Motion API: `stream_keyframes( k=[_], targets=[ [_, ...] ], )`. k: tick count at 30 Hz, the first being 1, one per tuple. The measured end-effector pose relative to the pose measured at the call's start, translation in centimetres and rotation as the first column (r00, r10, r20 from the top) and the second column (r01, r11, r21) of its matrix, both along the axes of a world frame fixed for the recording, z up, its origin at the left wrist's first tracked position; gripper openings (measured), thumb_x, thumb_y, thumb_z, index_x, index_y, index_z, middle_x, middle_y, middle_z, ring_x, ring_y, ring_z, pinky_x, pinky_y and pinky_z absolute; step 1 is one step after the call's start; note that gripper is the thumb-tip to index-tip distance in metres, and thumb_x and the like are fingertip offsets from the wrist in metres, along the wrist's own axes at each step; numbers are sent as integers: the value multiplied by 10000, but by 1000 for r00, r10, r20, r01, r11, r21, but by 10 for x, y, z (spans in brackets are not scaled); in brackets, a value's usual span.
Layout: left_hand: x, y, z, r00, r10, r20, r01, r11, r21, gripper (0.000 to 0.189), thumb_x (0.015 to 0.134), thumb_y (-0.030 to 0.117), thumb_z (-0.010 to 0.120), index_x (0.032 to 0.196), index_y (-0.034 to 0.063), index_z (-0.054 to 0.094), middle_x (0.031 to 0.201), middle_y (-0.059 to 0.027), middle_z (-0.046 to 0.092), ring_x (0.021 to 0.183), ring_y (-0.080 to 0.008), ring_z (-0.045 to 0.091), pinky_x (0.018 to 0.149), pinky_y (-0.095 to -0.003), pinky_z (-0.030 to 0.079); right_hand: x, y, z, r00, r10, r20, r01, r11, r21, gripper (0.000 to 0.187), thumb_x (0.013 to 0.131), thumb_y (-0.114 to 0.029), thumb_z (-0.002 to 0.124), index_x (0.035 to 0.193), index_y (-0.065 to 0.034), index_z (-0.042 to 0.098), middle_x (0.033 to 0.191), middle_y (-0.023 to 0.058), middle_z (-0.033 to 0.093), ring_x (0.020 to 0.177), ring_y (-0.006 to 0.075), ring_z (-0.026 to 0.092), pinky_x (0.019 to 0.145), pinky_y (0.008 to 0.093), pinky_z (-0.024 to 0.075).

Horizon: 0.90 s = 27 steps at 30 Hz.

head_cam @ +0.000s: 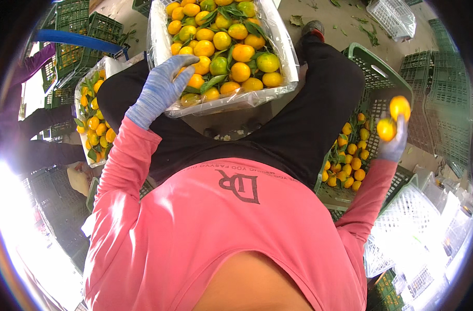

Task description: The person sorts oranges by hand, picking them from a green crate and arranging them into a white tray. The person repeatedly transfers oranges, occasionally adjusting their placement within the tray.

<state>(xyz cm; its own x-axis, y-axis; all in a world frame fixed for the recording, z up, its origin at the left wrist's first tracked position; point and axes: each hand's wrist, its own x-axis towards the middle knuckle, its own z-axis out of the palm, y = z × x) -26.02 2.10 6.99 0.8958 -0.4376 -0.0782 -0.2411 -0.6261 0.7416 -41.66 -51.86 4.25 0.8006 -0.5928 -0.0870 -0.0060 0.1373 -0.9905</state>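
Between my knees is a plastic-lined white crate (289, 50) filled with yellow-orange and greenish citrus fruits, some with leaves. My left hand (158, 87), in a blue-grey knit glove, rests over its near left corner. The thumb and fingers are around or against an orange fruit there; a firm grip cannot be made out. At the right, my gloved right hand (394, 142) is raised over a green plastic crate (392, 83), holding two citrus fruits (393, 118) at its fingertips. Many smaller-looking fruits (347, 167) lie in the bottom of that green crate.
Another lined box of citrus (98, 128) stands beside my left knee, with a person in dark clothes (46, 120) next to it. Stacked green crates (71, 35) are at the upper left and right. White plastic baskets (402, 221) stand lower right. Leaves litter the floor.
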Motion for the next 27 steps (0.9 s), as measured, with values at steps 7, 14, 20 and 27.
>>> stream_keyframes(
  k=[7,14,20,27],
  targets=[
    [-12,-7,-3,823,-177,-539,-282,697,-659,692,1011,497,528,1503,42,351,1416,-127,490,1233,-213,552,961,-378,517,145,247,73,494,857,-148,-849,438,-295,633,762,-362,811,1248,-2,627,1062,109,716,949,210,677,870,334,525],
    [-34,17,-18,801,-62,-596,-392,698,-599,637,973,470,617,1438,68,453,1292,-96,565,1146,-186,605,950,-341,537,155,340,23,397,876,-274,-911,339,-237,542,825,-384,762,1186,6,660,1051,166,714,984,261,685,882,347,526],
    [-19,36,0,971,-49,-235,9,986,-169,591,897,460,707,1280,25,590,1034,-100,681,985,-211,671,863,-364,538,165,311,6,694,700,-168,-575,679,456,443,943,-364,675,1225,-28,618,1122,82,640,1019,204,651,793,370,595],
    [4,23,5,937,-325,-127,349,885,309,550,884,390,709,1276,19,601,1089,-212,668,1029,-369,652,897,-416,522,144,315,-4,427,849,-313,-903,421,-88,550,877,-214,744,1342,-18,526,1162,120,630,1116,181,599,950,343,525]
  ],
)
